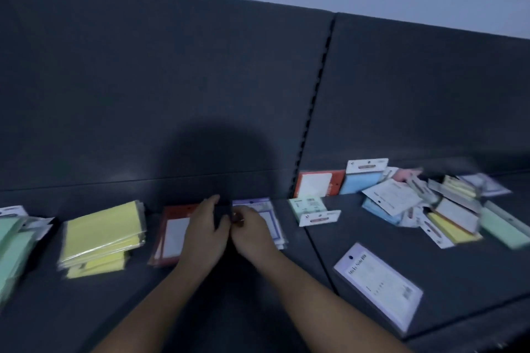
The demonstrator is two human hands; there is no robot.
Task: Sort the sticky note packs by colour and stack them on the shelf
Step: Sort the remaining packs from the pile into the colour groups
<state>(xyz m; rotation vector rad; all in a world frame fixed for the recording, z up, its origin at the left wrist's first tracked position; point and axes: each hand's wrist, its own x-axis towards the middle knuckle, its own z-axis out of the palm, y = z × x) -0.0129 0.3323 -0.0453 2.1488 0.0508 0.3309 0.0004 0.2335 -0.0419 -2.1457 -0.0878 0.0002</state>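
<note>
Nearest, on the right section of the dark shelf (286,281), a lone purple pack (378,285) lies flat, printed side up, well apart from the others. Both bare forearms reach in from the bottom edge and meet mid-shelf. The left hand (205,228) lies over the right edge of the red stack (172,235), its fingers curled round a small dark thing (223,210); in the dim, blurred view it may be a dark pack, but I cannot say for sure. The right hand (252,231) is just beside the left, knuckles up and fingers bent toward that same dark thing, resting on the purple stack (272,218); whether it pinches anything I cannot tell. Left of the red stack lies the yellow stack (101,235), loosely fanned, and at the far left edge the green stack (13,241), partly cut off. Right of the purple stack, across the shelf seam, a single green pack (311,208) lies with its white header card toward the front. Farther right sprawls an unsorted pile (424,209) of blue, yellow, pink, green and white-backed packs, overlapping at all angles. Behind, a red pack (318,183) and a blue pack (362,179) lean upright against the back panel (200,80).
</note>
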